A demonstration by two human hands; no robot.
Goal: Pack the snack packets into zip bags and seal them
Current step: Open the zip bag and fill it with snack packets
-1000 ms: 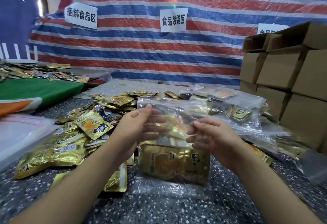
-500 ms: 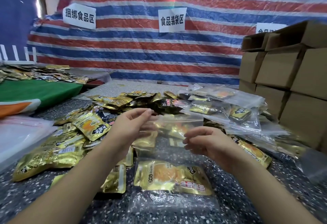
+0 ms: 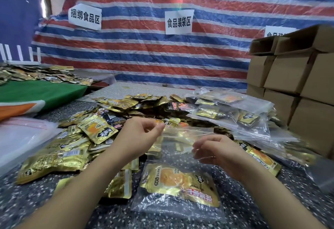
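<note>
A clear zip bag [image 3: 182,138] lies in front of me on the speckled table [image 3: 27,201], its bottom end nearest me. Gold snack packets [image 3: 179,183] sit inside it, near that bottom end. My left hand [image 3: 139,136] pinches the bag's top edge at its left corner. My right hand [image 3: 216,151] pinches the same edge further right, fingers curled on the plastic. A heap of loose gold and black snack packets [image 3: 95,129] spreads to the left and behind the bag.
Filled zip bags [image 3: 233,113] are piled at the right. Stacked cardboard boxes [image 3: 298,77] stand along the right edge. A stack of unfilled clear bags [image 3: 21,138] lies at the left. A green-covered table [image 3: 39,93] with more packets sits far left. A striped tarp [image 3: 144,51] hangs behind.
The bag went from held upright to lying down towards me, packets sliding to its bottom end. Both hands dropped lower and now pinch its top edge.
</note>
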